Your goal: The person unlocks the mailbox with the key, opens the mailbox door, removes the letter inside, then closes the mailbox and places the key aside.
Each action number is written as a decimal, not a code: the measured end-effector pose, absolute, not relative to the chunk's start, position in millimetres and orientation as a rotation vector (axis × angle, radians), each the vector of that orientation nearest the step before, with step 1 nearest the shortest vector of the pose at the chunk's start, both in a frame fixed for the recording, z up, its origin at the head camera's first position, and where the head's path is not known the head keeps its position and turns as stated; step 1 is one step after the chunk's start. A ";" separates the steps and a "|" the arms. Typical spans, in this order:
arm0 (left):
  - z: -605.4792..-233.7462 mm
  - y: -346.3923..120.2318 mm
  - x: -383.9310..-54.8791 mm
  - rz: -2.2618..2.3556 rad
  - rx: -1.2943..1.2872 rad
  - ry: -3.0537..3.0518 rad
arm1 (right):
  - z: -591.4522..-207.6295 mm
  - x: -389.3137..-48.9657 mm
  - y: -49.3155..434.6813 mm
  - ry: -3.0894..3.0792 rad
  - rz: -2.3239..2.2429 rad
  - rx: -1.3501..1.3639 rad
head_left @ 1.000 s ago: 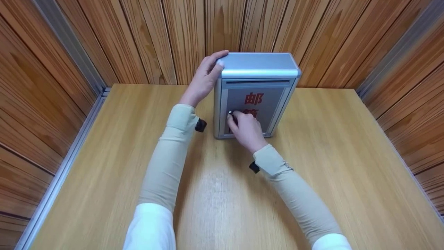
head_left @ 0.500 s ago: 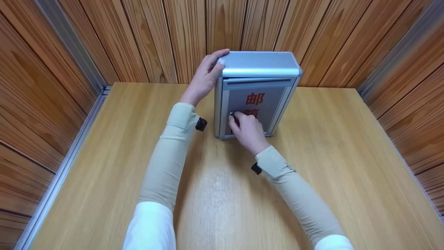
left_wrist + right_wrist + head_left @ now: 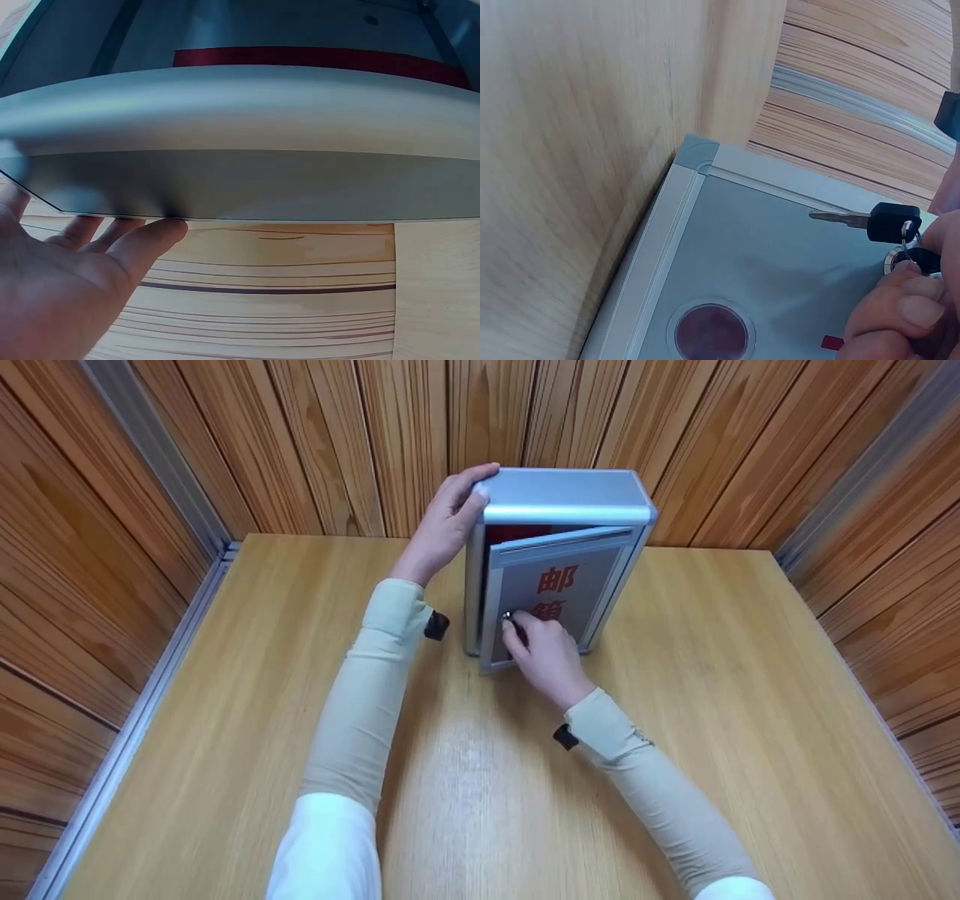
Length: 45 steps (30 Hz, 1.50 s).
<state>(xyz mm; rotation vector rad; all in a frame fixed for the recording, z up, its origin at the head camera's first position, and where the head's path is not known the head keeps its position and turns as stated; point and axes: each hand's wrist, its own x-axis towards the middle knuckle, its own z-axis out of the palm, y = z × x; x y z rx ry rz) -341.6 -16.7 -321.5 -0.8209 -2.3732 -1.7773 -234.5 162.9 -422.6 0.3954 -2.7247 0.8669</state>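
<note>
A silver metal mailbox [image 3: 566, 493] with red characters on its door [image 3: 596, 589] stands upright. The door is swung partly outward on its left side, with a gap along its top and left edges. My left hand [image 3: 444, 529] rests on the box's upper left corner, fingers extended along it. With thumb and fingers, my right hand [image 3: 551, 652] pinches the black head of a key [image 3: 925, 259] at the round door lock [image 3: 891, 261]. A second black-headed key [image 3: 889, 223] hangs from the same ring. Inside the box a red edge [image 3: 315, 58] shows.
The mailbox stands on a wooden table [image 3: 465, 780] near the slatted wooden back wall [image 3: 409, 442]. Metal rails [image 3: 142, 697] run along the side. A round window [image 3: 711, 332] sits low in the door.
The right hand has pulled the door's left side outward, from closed to partly open, moving right and toward the person with the key. The left hand has stayed on the mailbox corner.
</note>
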 end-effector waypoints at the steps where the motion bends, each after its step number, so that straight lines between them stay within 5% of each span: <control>1: -321.5 -16.4 -341.2 -1.777 -0.817 -2.379 | -423.0 -232.7 164.1 -2.726 0.865 0.400; 35: -323.7 -15.1 -342.7 -1.841 -0.819 -2.369 | -428.1 -183.5 205.0 -2.644 0.696 0.589; 45: -297.8 -16.8 -312.3 -1.886 -0.814 -2.368 | -429.4 -174.3 223.5 -2.650 0.687 0.605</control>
